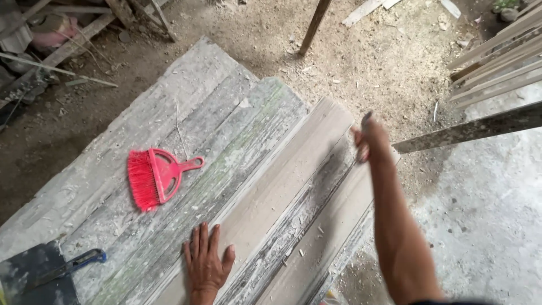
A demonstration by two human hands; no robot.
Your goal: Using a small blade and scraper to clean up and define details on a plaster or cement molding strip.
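While the left hand [206,262] lies flat with fingers spread on the pale weathered wooden plank [271,197], seemingly to keep it steady, the right hand [368,140] closes its fingers around the far end of this plank. A red plastic hand brush [153,177] rests apart on the grey boards [169,113]. Sawdust covers the earthen floor [384,62] around.

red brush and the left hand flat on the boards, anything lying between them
Head view: nothing lies between the red brush and the left hand, only weathered planks with dust.
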